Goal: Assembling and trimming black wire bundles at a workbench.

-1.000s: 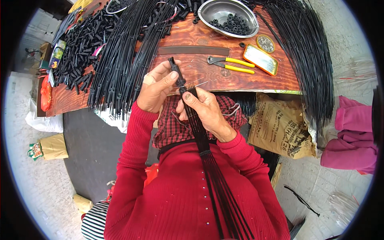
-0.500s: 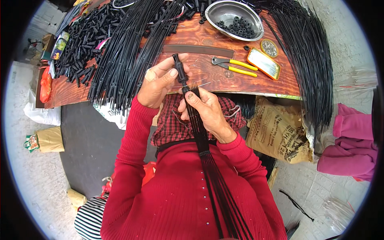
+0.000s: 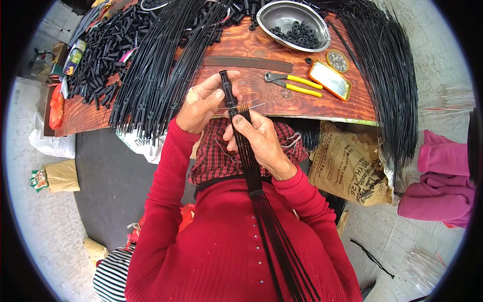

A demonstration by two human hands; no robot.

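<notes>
Between the thumb and fingers of my left hand (image 3: 201, 105) is a black plastic umbrella runner (image 3: 228, 90), a ridged tube held nearly upright. Its lower end meets the top of a bundle of thin black umbrella ribs (image 3: 254, 176). My right hand (image 3: 259, 141) is closed round that bundle near its upper end, thumb on top. Where the runner and ribs meet, a fine wire (image 3: 251, 106) sticks out sideways. The ribs pass a row of joints and fan out down over my red sweater. Fingers partly hide the join.
On the wooden table (image 3: 251, 55) are yellow-handled pincers (image 3: 294, 84), an orange-rimmed tin (image 3: 329, 79), a small round dish (image 3: 337, 60) and a steel bowl (image 3: 294, 25) of black rings. Rib bundles (image 3: 156, 70) and a runner pile (image 3: 108, 55) lie left; more ribs (image 3: 385, 75) hang right.
The runner stands slightly more upright, and my left hand has shifted a little to the right with it. More of the fine wire shows beside the join. My right hand keeps its grip.
</notes>
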